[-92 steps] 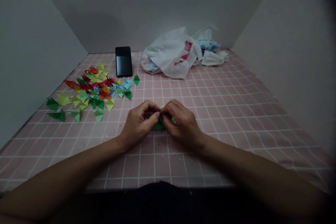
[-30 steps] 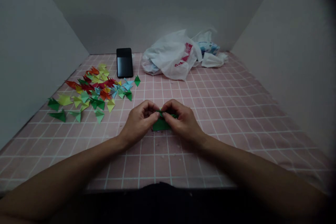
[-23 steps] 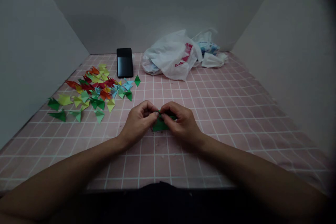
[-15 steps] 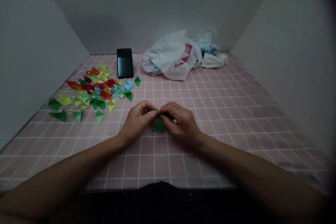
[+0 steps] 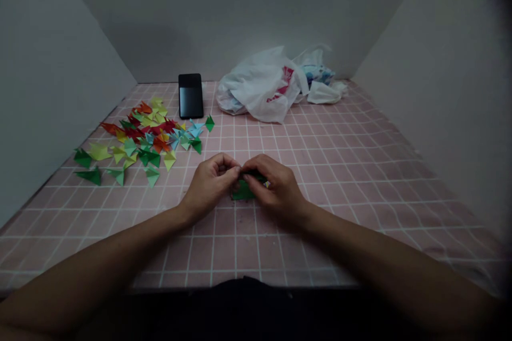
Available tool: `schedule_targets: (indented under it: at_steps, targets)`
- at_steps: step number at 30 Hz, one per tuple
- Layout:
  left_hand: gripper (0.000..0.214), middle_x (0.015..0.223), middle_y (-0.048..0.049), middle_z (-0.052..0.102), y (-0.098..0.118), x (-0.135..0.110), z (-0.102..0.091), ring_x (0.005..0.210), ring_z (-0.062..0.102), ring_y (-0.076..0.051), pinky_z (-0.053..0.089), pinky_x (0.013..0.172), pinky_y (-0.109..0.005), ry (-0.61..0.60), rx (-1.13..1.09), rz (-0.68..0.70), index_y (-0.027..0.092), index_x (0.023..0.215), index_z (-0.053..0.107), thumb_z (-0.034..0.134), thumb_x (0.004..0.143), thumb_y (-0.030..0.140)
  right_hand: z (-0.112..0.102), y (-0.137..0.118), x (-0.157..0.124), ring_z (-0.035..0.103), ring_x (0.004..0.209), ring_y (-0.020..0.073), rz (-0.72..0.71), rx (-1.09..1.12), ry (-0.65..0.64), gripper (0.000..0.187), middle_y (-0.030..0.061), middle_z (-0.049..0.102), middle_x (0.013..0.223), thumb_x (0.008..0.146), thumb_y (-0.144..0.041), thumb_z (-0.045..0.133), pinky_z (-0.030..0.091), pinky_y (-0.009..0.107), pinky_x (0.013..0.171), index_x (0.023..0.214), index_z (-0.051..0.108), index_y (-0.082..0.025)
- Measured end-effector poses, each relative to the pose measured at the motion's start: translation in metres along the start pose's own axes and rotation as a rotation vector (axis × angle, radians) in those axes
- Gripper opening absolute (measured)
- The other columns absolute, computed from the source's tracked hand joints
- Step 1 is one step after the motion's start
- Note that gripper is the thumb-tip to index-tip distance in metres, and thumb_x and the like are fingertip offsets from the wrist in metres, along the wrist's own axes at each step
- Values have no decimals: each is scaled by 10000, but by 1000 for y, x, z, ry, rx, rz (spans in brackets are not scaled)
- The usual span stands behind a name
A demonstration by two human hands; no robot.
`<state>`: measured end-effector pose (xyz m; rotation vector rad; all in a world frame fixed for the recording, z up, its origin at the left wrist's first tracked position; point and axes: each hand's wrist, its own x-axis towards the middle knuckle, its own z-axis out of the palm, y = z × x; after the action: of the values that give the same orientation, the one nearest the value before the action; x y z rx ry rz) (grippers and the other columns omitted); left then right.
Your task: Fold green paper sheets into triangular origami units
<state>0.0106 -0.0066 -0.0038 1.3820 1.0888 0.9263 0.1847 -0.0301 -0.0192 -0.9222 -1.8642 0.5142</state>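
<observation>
My left hand point(image 5: 214, 181) and my right hand point(image 5: 272, 181) meet at the fingertips over the near middle of the table. Both are closed in a pinch on a small dark green folded paper point(image 5: 259, 177), mostly covered by my fingers. Just below the fingertips, flat green paper point(image 5: 242, 191) shows between the hands, its right part hidden by my right hand. Whether it is joined to the pinched paper I cannot tell. A bit of yellow and white peeks out beside my right fingers.
Many folded paper pieces in red, orange, yellow, green and blue point(image 5: 149, 157) lie spread at the left. Behind them is a black phone point(image 5: 191, 97). A white plastic bag point(image 5: 260, 85) and a blue-and-white packet point(image 5: 318, 74) sit by the back wall. A pink checked cloth point(image 5: 340, 170) covers the table.
Hardly anything differs. My right fingers have shifted slightly at the pinch, and less of the green paper shows at the fingertips. The pieces on the table stay put.
</observation>
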Motion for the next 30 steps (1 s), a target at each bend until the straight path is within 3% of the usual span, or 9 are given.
schedule_targets:
  at_steps: [2, 4, 7, 14, 18, 23, 30]
  targets:
    - [164, 641, 25, 611, -2, 0, 0, 561, 577, -105, 472, 532, -225, 11, 44, 45, 175, 772, 613, 694, 773, 317, -2, -2, 1, 606, 769, 154, 133, 99, 4, 49, 27, 649, 843, 947, -201, 576, 481, 291, 707, 924, 616, -185]
    - [141, 647, 25, 609, -4, -1, 0, 567, 579, -112, 473, 537, -233, 9, 104, 89, 181, 787, 616, 670, 796, 311, -4, -2, 3, 583, 732, 142, 276, 198, -6, 142, 15, 634, 803, 969, -271, 552, 461, 283, 679, 892, 628, -180]
    - [109, 677, 12, 634, -6, -1, -1, 596, 597, -125, 471, 555, -243, 12, 242, 177, 184, 807, 633, 641, 823, 291, -6, 0, 7, 570, 714, 141, 413, 273, -57, 151, 6, 626, 757, 916, -283, 590, 444, 282, 666, 820, 643, -179]
    - [60, 748, -10, 671, -1, -1, -1, 658, 608, -126, 470, 619, -247, 45, 422, 365, 180, 799, 650, 618, 836, 215, -4, 0, 8, 587, 721, 147, 377, 168, -39, 92, 12, 646, 757, 843, -221, 629, 445, 293, 689, 769, 661, -177]
    - [103, 739, -11, 664, -2, -1, -1, 655, 610, -135, 476, 603, -248, -12, 250, 227, 180, 828, 658, 661, 839, 282, -5, 0, 8, 577, 699, 144, 365, 128, -21, 109, 9, 636, 733, 835, -209, 626, 440, 290, 672, 731, 643, -180]
    - [184, 734, -2, 661, -4, 1, -2, 661, 624, -137, 511, 621, -253, -80, 3, 57, 176, 885, 659, 709, 808, 336, -4, -1, 7, 552, 660, 135, 448, 134, 3, 114, -1, 619, 696, 823, -200, 605, 424, 279, 631, 712, 622, -183]
    - [176, 718, -1, 658, -4, 1, -1, 646, 614, -123, 504, 611, -242, -80, -10, 37, 164, 856, 668, 720, 798, 322, -3, -4, 7, 541, 649, 134, 497, 158, 17, 108, -2, 611, 683, 801, -187, 599, 418, 278, 618, 695, 616, -182]
